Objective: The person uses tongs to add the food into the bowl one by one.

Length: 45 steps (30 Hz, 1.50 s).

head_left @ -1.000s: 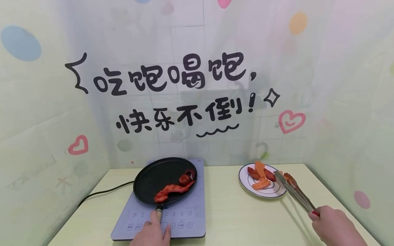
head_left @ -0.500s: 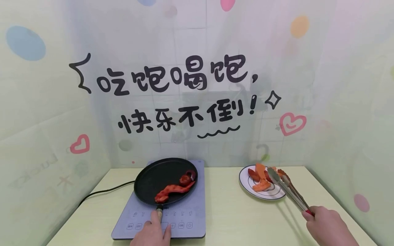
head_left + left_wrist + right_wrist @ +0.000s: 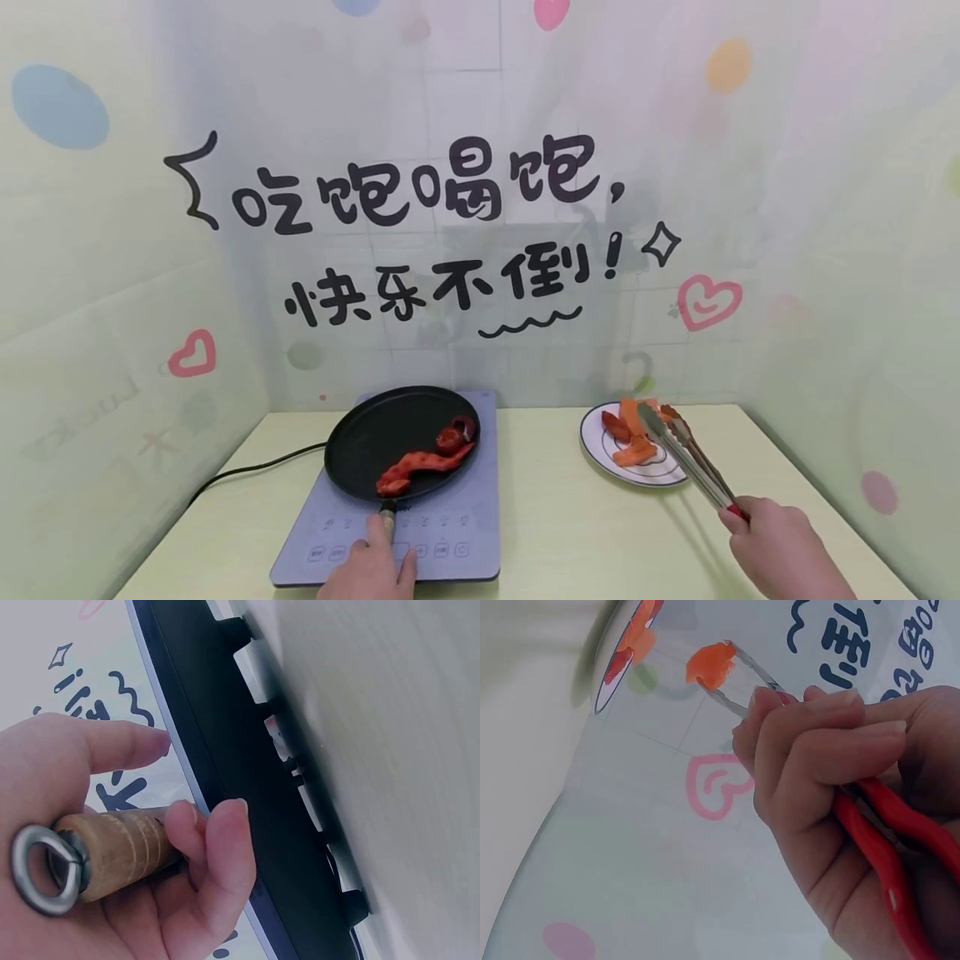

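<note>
My left hand [image 3: 371, 567] grips the wooden handle [image 3: 124, 851] of a black flat pan [image 3: 390, 442]; a metal ring ends the handle in the left wrist view. Inside the pan lie a long wavy red meat-like strip [image 3: 423, 464] and a round dark-red piece [image 3: 450, 439]. My right hand [image 3: 783, 546] grips red-handled metal tongs [image 3: 697, 471] over a white plate [image 3: 600, 458] with a dark rim. Between the tong tips sits an orange piece of food [image 3: 711, 664], apart from the plate in the right wrist view. More orange slices [image 3: 635, 452] and reddish pieces [image 3: 616, 427] are on the plate.
The pan stands on an induction cooktop [image 3: 307, 562] with a touch panel. A black cable [image 3: 262, 462] runs off left from behind it. The pale table [image 3: 540, 500] is enclosed by a printed curtain [image 3: 480, 367] at the back and both sides.
My right hand and the tongs have moved left, with the tong tips going from the plate's right side to over its middle. The left hand and pan have stayed in place.
</note>
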Each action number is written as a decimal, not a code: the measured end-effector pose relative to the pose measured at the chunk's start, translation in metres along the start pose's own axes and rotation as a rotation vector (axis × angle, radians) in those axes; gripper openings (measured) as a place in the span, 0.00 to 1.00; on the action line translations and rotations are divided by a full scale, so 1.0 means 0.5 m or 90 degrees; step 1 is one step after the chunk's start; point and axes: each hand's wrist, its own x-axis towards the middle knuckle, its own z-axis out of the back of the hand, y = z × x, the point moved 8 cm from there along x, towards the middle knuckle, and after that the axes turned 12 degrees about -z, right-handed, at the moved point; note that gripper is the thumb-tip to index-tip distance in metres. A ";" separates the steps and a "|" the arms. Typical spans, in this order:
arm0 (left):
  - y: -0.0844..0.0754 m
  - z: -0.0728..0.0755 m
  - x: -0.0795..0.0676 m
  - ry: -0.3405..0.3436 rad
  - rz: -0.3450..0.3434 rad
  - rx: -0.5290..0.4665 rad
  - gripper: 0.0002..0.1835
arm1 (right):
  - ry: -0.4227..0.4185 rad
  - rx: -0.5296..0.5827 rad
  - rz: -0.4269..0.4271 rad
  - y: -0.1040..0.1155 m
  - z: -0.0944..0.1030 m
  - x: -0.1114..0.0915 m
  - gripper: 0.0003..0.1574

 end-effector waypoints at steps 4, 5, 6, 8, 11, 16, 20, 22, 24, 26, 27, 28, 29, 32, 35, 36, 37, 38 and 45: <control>0.002 -0.001 0.000 0.004 0.006 -0.004 0.29 | -0.007 0.000 0.005 0.008 -0.004 -0.005 0.12; 0.002 -0.002 0.001 0.005 0.006 -0.005 0.29 | -0.010 0.000 0.006 0.009 -0.003 -0.006 0.12; 0.002 -0.002 0.001 0.005 0.005 -0.006 0.30 | -0.016 0.000 0.007 0.011 -0.002 -0.008 0.13; 0.002 -0.002 0.001 0.004 0.003 -0.006 0.30 | -0.025 0.005 0.012 0.016 0.001 -0.011 0.13; 0.001 -0.004 0.002 0.003 0.002 -0.006 0.30 | -0.036 0.013 0.025 0.031 0.005 -0.015 0.13; 0.000 -0.005 0.002 -0.007 0.002 -0.008 0.30 | -0.059 0.031 0.055 0.068 0.016 -0.014 0.12; -0.001 -0.006 0.003 -0.017 -0.002 -0.006 0.30 | -0.057 0.048 0.075 0.107 0.022 -0.002 0.08; -0.001 -0.006 0.003 -0.020 -0.002 -0.004 0.29 | -0.044 0.060 0.082 0.129 0.021 0.004 0.07; -0.001 -0.007 0.002 -0.019 -0.002 -0.002 0.30 | -0.031 0.070 0.086 0.153 0.020 0.008 0.07; -0.001 -0.007 0.002 -0.018 -0.004 -0.004 0.30 | -0.023 0.075 0.088 0.178 0.018 0.012 0.08; -0.001 -0.007 0.002 -0.019 -0.005 -0.006 0.29 | -0.018 0.080 0.089 0.190 0.017 0.013 0.08; -0.001 -0.006 0.002 -0.020 -0.006 -0.007 0.29 | -0.017 0.082 0.092 0.204 0.016 0.014 0.08; -0.002 -0.005 0.001 -0.022 -0.007 -0.008 0.29 | -0.013 0.085 0.094 0.217 0.014 0.016 0.09; -0.003 -0.001 -0.001 -0.027 -0.006 -0.008 0.29 | -0.007 0.087 0.096 0.257 0.002 0.024 0.09; -0.002 0.003 -0.003 -0.031 0.000 -0.003 0.29 | -0.012 0.079 0.109 0.296 -0.017 0.034 0.09; -0.001 0.003 -0.003 -0.032 0.003 -0.002 0.29 | -0.009 0.079 0.110 0.308 -0.026 0.039 0.08; 0.000 0.004 -0.003 -0.033 0.004 -0.001 0.29 | -0.005 0.079 0.114 0.320 -0.034 0.042 0.08; 0.000 0.004 -0.004 -0.034 0.003 -0.001 0.29 | 0.007 0.081 0.115 0.331 -0.044 0.046 0.08; 0.001 0.004 -0.006 -0.031 0.008 -0.001 0.28 | 0.087 0.055 0.175 0.411 -0.111 0.059 0.11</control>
